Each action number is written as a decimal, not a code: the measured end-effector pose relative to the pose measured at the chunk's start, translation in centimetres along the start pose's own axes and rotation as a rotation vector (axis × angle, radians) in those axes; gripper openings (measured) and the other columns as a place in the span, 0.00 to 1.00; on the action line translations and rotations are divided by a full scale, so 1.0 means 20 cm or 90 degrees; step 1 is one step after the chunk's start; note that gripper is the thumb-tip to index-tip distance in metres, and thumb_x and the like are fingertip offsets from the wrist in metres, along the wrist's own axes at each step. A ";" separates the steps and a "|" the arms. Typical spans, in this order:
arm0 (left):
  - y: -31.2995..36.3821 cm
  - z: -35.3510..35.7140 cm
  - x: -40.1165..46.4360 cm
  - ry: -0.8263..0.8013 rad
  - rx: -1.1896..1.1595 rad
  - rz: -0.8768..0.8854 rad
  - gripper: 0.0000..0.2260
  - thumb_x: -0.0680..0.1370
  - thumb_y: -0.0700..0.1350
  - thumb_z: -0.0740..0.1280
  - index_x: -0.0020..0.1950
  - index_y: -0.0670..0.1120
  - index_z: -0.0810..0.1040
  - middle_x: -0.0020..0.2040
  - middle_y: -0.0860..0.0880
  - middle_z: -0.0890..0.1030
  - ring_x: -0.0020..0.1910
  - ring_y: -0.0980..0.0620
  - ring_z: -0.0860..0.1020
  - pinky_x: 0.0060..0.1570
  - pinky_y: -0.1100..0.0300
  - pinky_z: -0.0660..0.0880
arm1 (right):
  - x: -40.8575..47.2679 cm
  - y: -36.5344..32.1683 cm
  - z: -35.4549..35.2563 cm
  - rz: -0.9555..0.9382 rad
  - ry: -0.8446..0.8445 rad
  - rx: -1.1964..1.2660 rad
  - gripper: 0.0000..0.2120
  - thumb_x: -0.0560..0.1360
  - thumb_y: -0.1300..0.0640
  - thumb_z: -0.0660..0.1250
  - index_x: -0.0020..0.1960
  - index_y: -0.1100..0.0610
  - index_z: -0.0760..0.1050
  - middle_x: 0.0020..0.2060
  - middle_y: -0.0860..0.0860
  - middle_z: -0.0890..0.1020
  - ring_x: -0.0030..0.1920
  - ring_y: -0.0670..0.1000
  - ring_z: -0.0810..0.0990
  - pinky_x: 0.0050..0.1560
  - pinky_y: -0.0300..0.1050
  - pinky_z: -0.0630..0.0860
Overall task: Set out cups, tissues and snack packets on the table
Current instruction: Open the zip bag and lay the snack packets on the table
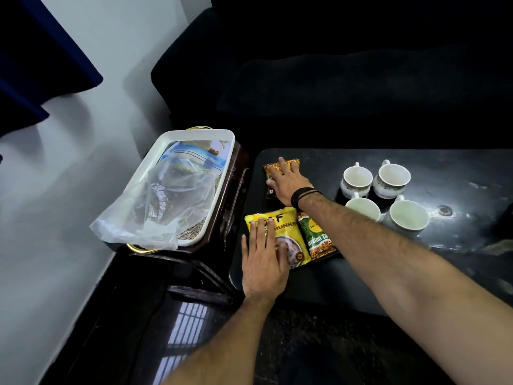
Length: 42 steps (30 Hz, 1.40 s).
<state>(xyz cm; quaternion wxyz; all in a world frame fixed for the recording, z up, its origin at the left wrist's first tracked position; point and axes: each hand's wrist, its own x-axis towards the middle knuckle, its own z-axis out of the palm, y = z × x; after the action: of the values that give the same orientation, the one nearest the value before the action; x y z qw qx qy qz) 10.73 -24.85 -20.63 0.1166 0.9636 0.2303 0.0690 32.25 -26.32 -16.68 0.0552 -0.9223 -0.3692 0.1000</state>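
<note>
Left hand [263, 262] lies flat on my yellow snack packet [280, 234]; right hand [288, 183] presses the orange packet [280, 165] at twelve o'clock. Four cups [383, 198] stand at three o'clock on the desk [458, 168]. Tissues I judge still missing.

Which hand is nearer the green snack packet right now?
Left. The left hand lies flat on the yellow packet right beside the green snack packet; the right hand rests farther back on the orange packet.

yellow packet [288, 232]: "HUNKS" (start hidden by hand) | green packet [317, 240]: text partly legible, unclear
</note>
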 end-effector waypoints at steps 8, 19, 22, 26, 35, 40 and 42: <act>-0.01 -0.01 0.00 -0.018 -0.023 0.013 0.26 0.82 0.54 0.48 0.81 0.55 0.49 0.82 0.49 0.45 0.80 0.52 0.40 0.78 0.46 0.45 | -0.10 -0.09 -0.01 0.017 0.022 0.053 0.34 0.81 0.37 0.44 0.80 0.51 0.39 0.80 0.53 0.43 0.79 0.58 0.43 0.77 0.58 0.50; -0.01 -0.01 -0.01 0.021 -0.003 0.000 0.26 0.82 0.51 0.42 0.81 0.53 0.50 0.82 0.48 0.45 0.80 0.51 0.42 0.78 0.48 0.44 | -0.88 -0.05 0.07 0.085 0.201 0.007 0.21 0.76 0.57 0.59 0.67 0.60 0.69 0.69 0.59 0.71 0.69 0.60 0.70 0.70 0.58 0.67; -0.01 -0.01 -0.01 0.025 -0.003 -0.002 0.26 0.82 0.50 0.43 0.81 0.52 0.49 0.82 0.48 0.45 0.80 0.51 0.41 0.78 0.49 0.44 | -0.96 -0.02 0.19 0.096 0.175 0.017 0.24 0.78 0.57 0.58 0.73 0.61 0.65 0.74 0.59 0.66 0.75 0.60 0.64 0.72 0.61 0.63; -0.02 0.00 0.00 0.017 -0.013 -0.012 0.25 0.83 0.49 0.46 0.81 0.53 0.49 0.82 0.49 0.45 0.80 0.52 0.40 0.79 0.51 0.45 | -0.88 -0.01 0.22 0.082 0.156 0.067 0.26 0.81 0.57 0.49 0.78 0.62 0.56 0.78 0.58 0.57 0.79 0.59 0.53 0.76 0.62 0.55; -0.01 -0.01 0.00 0.021 -0.026 -0.015 0.27 0.80 0.52 0.44 0.81 0.53 0.52 0.82 0.49 0.47 0.80 0.52 0.42 0.78 0.52 0.47 | -0.46 -0.04 0.09 0.227 0.150 0.138 0.29 0.80 0.57 0.54 0.78 0.64 0.51 0.78 0.60 0.53 0.78 0.62 0.50 0.76 0.62 0.49; -0.01 -0.01 -0.01 0.018 -0.027 -0.017 0.27 0.80 0.52 0.45 0.81 0.54 0.51 0.82 0.50 0.46 0.80 0.52 0.41 0.78 0.54 0.44 | -0.35 -0.03 0.03 0.249 0.168 0.109 0.30 0.80 0.53 0.55 0.78 0.63 0.53 0.78 0.60 0.56 0.78 0.61 0.52 0.77 0.61 0.47; -0.01 -0.01 -0.01 0.019 -0.033 -0.020 0.28 0.80 0.51 0.46 0.81 0.53 0.52 0.82 0.49 0.47 0.80 0.52 0.43 0.78 0.53 0.46 | -0.31 -0.03 -0.02 0.179 0.246 0.109 0.30 0.79 0.56 0.57 0.78 0.60 0.53 0.78 0.59 0.54 0.79 0.60 0.51 0.77 0.59 0.48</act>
<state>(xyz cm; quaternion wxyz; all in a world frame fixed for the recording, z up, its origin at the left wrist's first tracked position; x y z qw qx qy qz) 10.48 -24.66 -20.44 0.1394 0.9554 0.2454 0.0876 27.50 -30.15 -15.32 0.1884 -0.9585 -0.2104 -0.0403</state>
